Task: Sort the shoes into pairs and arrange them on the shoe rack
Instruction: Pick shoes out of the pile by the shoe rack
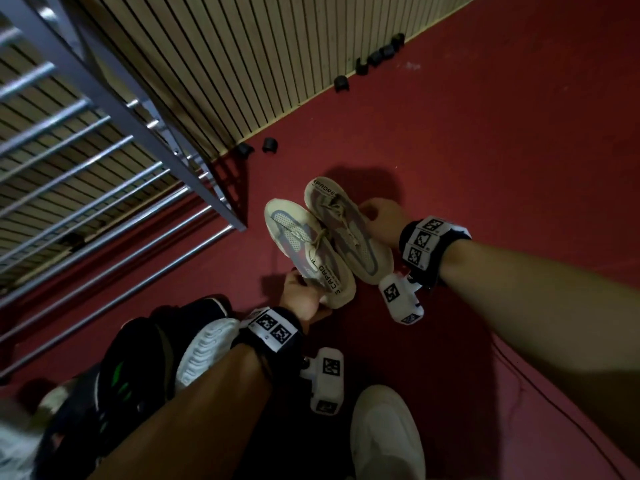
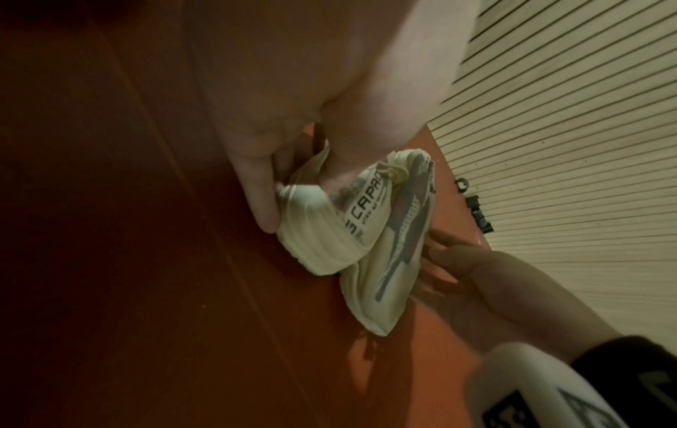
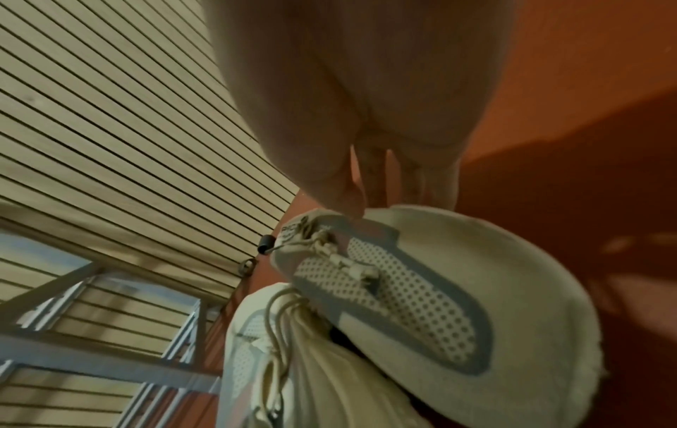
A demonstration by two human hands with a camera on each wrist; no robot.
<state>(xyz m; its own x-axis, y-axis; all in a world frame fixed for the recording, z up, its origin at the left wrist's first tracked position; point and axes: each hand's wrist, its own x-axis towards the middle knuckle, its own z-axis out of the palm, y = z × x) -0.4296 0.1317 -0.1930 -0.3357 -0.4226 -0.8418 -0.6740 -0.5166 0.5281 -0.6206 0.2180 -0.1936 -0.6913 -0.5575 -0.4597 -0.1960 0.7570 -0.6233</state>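
Two matching cream sneakers with grey and pink panels lie side by side, toes pointing opposite ways, over the red floor right of the rack. My left hand (image 1: pixel 298 292) grips the heel of the left sneaker (image 1: pixel 304 247), thumb in its collar; in the left wrist view that hand (image 2: pixel 293 202) clasps the sneaker's lettered heel (image 2: pixel 322 240). My right hand (image 1: pixel 375 213) pinches the side of the right sneaker (image 1: pixel 349 233); its fingertips (image 3: pixel 353 202) meet the sneaker (image 3: pixel 432 312) near the laces. The grey metal shoe rack (image 1: pixel 114 157) stands at the left, its bars bare where visible.
A pile of shoes lies at the lower left: a black shoe with green marks (image 1: pixel 121 368) and a white-soled shoe (image 1: pixel 204 355). A white shoe (image 1: pixel 384 434) sits at the bottom. Small black caps (image 1: pixel 270 145) lie along the slatted wall (image 1: pixel 242 64).
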